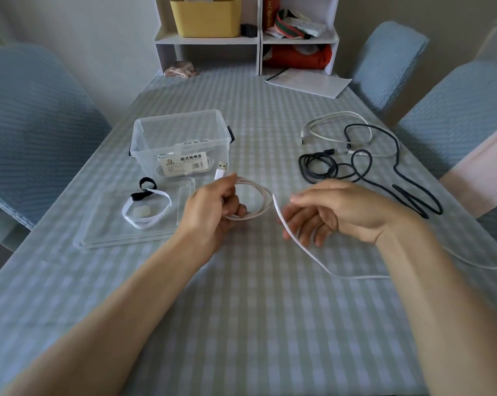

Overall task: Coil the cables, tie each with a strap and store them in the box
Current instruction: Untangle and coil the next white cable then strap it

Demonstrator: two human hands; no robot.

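Coiling: the white cable (251,201) is part-wound into loops held just above the table (255,310), in front of the clear box (181,138).
Left hand: the left hand (213,210) is clamped on the gathered loops, fingers curled round them, with the USB plug (221,168) sticking up past the thumb.
Right hand: the right hand (335,212) has its fingers loosely curled around the free run of the same cable, which slides through toward the coil; how tight that hold is, I cannot tell.
Loose tail: the rest of the white cable trails across the table under the right forearm and off toward the right edge.
Step in hand: winding, seemingly about halfway, since a long tail is unwound.
Next move: likely to bring the right hand round to lay another loop into the left hand's hold, keeping loops even.
Straps: a white strap (147,210) and a black strap (146,190) wait on the clear lid (104,235).
Waiting: a dark cable (355,170) and another white cable (332,124) lie uncoiled at far right.
Box: something white appears to lie inside already.
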